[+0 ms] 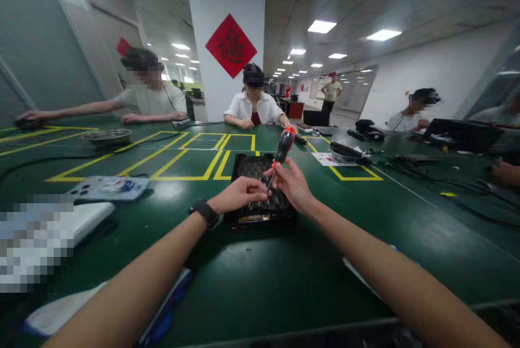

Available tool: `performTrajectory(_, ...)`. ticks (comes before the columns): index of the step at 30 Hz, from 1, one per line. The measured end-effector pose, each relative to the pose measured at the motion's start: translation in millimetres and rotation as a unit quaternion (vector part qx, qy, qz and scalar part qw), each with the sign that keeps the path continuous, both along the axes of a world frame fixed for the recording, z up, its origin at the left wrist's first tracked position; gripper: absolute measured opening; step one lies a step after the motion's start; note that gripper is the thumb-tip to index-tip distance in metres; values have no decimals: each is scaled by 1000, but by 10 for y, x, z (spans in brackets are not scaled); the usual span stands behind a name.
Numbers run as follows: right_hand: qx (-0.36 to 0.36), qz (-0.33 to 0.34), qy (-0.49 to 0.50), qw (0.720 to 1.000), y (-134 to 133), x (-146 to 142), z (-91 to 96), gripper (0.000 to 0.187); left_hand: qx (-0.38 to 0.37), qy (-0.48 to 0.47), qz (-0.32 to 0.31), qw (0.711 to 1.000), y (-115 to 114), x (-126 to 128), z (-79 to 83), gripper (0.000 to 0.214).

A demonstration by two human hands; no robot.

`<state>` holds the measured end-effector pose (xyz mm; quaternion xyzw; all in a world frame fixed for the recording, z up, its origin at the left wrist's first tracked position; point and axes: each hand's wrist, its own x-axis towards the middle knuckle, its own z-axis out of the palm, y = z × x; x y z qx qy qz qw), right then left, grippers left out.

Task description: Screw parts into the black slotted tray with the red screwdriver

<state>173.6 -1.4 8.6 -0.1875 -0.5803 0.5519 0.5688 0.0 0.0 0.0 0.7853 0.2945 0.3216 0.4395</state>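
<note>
A screwdriver (285,145) with a black and red handle stands tilted, handle up and shaft pointing down to the left. My right hand (293,184) is closed around it near the red collar, just below the handle. The fingers of my left hand (242,194) are pinched together at the screwdriver's tip; whatever small thing they hold is hidden. Both hands are over a black open case (239,219) on the green table, with many small parts inside that are too blurred to name. A dark watch sits on my left wrist.
Yellow tape lines mark the green table (252,261). On the left lie a patterned card (111,187) and a round metal dish (109,136); cables and dark devices (365,130) are at right. White-and-blue gloves (67,307) lie under my left forearm. Several people sit around the table.
</note>
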Motion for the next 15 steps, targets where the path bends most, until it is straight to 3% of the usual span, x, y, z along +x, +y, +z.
performTrajectory(8, -7, 5, -7, 1000, 13, 10, 23, 28, -38, -17, -4, 999, 35, -3, -44, 25)
performTrajectory(15, -28, 44, 11, 999, 23, 72, 69, 30, -24, -14, -5, 1000, 23, 4, -26, 28)
